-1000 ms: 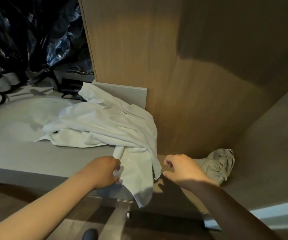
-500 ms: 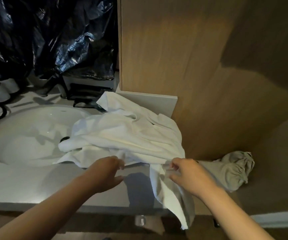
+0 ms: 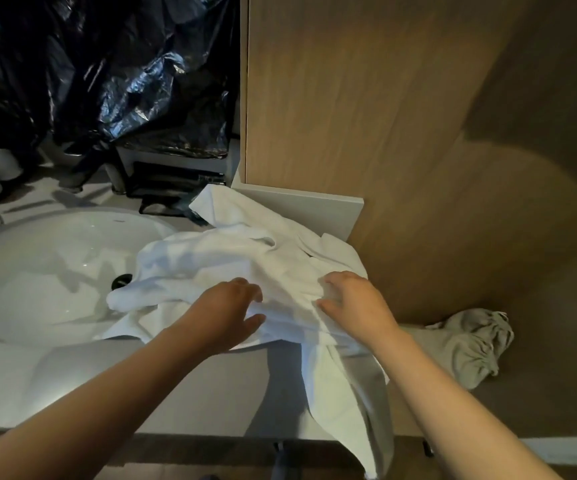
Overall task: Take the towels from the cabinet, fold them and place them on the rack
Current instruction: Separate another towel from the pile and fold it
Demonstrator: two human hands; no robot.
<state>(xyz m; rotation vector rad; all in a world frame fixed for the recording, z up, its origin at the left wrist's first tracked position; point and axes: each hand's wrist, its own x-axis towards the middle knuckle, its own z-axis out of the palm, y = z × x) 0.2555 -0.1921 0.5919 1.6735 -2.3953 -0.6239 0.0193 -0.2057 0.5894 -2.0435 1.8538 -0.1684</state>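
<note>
A crumpled white towel [image 3: 245, 258] lies heaped on the grey counter [image 3: 113, 382], spilling left over the sink's rim. One end hangs down past the counter's front edge. My left hand [image 3: 224, 306] sits on the front of the heap, fingers and thumb curled round a fold. My right hand [image 3: 356, 303] grips the cloth a little to the right, near the wooden cabinet panel [image 3: 366, 116]. A bunched grey towel [image 3: 470, 344] lies to the right, at the foot of that panel.
A white round sink [image 3: 48, 271] with a black drain [image 3: 122, 280] fills the left. Black plastic bags [image 3: 107, 71] and a dark rack [image 3: 172, 183] stand behind it. A pale splash panel [image 3: 307, 209] rises behind the towel.
Both hands have moved forward from the counter's front edge onto the towel heap and taken hold of it. The hanging end stays draped over the edge.
</note>
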